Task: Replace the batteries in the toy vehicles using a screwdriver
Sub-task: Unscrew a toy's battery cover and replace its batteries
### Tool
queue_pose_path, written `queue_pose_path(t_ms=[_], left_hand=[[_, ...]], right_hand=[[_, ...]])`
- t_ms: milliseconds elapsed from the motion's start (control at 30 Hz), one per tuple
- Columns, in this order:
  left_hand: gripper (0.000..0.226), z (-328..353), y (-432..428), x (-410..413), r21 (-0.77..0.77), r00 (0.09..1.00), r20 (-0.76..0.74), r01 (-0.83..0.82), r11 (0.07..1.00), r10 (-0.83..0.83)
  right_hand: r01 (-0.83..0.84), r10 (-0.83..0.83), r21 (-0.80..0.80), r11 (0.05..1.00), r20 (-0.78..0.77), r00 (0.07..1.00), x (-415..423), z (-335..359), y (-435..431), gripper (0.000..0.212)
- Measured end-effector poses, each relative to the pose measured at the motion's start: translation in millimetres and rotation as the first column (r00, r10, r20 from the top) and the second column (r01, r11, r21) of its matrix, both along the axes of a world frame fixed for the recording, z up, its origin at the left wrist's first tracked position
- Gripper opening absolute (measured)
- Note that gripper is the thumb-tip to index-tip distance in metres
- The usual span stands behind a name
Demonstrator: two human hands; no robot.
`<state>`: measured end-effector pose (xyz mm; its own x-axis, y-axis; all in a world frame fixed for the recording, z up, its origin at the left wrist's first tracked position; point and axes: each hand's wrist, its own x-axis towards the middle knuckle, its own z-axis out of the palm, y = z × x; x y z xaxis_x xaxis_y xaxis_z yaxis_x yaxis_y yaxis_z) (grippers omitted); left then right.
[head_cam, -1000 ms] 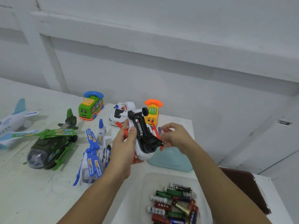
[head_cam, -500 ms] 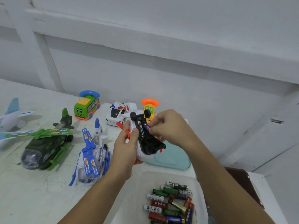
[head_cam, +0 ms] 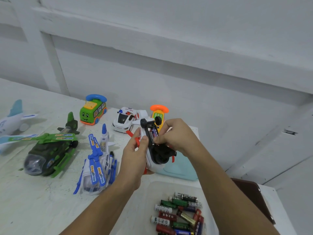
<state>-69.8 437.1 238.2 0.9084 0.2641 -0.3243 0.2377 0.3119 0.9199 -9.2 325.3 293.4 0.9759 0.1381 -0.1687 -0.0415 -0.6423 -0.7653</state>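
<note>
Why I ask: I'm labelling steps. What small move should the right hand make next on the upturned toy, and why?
Probably press the battery down until it lies flat. The left hand holds the white helicopter belly-up with its compartment open, and the right hand pinches that battery in the slot; no cover is on yet.

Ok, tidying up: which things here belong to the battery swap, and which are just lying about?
In use: upturned white toy vehicle, black batteries in it, clear tub of batteries.
Lying about: green helicopter, blue helicopter, green toy bus, white police car.
</note>
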Motion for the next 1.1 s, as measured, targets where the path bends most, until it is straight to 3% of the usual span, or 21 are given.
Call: queue_pose_path(t_ms=[167,300,533,600,700,767,900,1100], left_hand=[[0.028,0.4,2.4,-1.0,-0.009,1.000,-0.007,0.016,1.000,-0.016],[0.029,0.3,4.0,0.0,0.017,1.000,0.002,0.026,1.000,-0.026],[0.034,1.1,4.9,1.8,0.008,0.998,0.026,0.060,0.998,-0.060],[0.035,1.1,5.2,3.1,-0.021,0.999,0.013,0.049,0.999,-0.048],[0.035,0.8,6.5,3.7,-0.035,0.999,0.017,0.034,0.999,-0.033],[0.036,0.8,6.5,3.7,-0.033,0.999,0.024,0.036,0.999,-0.035],[0.035,0.5,4.8,2.3,-0.037,0.999,0.019,0.052,0.998,-0.051],[0.028,3.4,-0.1,-1.3,-0.026,0.996,0.016,0.086,0.996,-0.085]], right_hand=[[-0.030,0.039,0.061,0.998,-0.161,0.986,6.9,4.3,-4.8,0.031],[-0.032,0.046,0.083,0.996,-0.174,0.984,9.2,2.4,-6.6,0.031],[-0.068,0.128,0.277,0.958,-0.205,0.970,9.5,-3.1,-22.0,0.021],[-0.084,0.176,0.409,0.909,-0.192,0.965,7.8,-6.0,-30.4,0.012],[-0.177,0.300,0.606,0.775,-0.107,0.948,1.1,-15.4,-45.7,0.037],[-0.296,0.391,0.627,0.720,-0.016,0.920,-7.0,-20.9,-52.6,0.042],[-0.427,0.449,0.532,0.731,0.096,0.889,-16.4,-24.9,-53.8,0.037],[-0.379,0.326,0.510,0.773,0.193,0.925,-16.2,-18.7,-44.9,0.027]])
